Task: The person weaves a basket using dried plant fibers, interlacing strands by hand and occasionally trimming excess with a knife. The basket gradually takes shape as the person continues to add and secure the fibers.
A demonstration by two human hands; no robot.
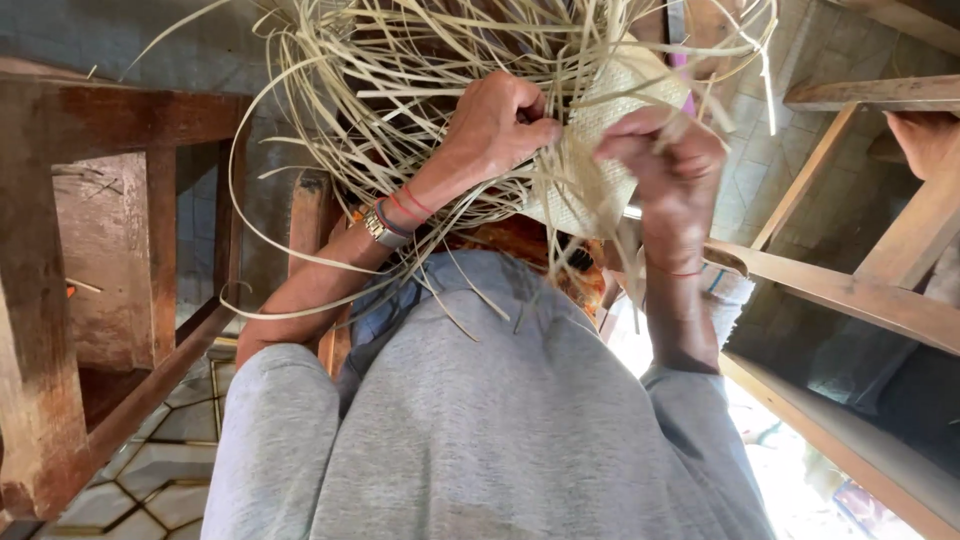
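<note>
My left hand is closed in a fist on a bundle of pale straw strands, which fan out loose above and around it. A watch and red threads sit on that wrist. My right hand pinches the edge of a small, tightly woven straw piece, with several strands running through its fingers. Both hands meet at the woven piece, held in front of my grey shirt. The strands hide what lies behind them.
A dark wooden frame with legs stands at the left. Slanted wooden beams cross the right side. A patterned tile floor shows at the lower left. An orange patterned cloth lies under the hands.
</note>
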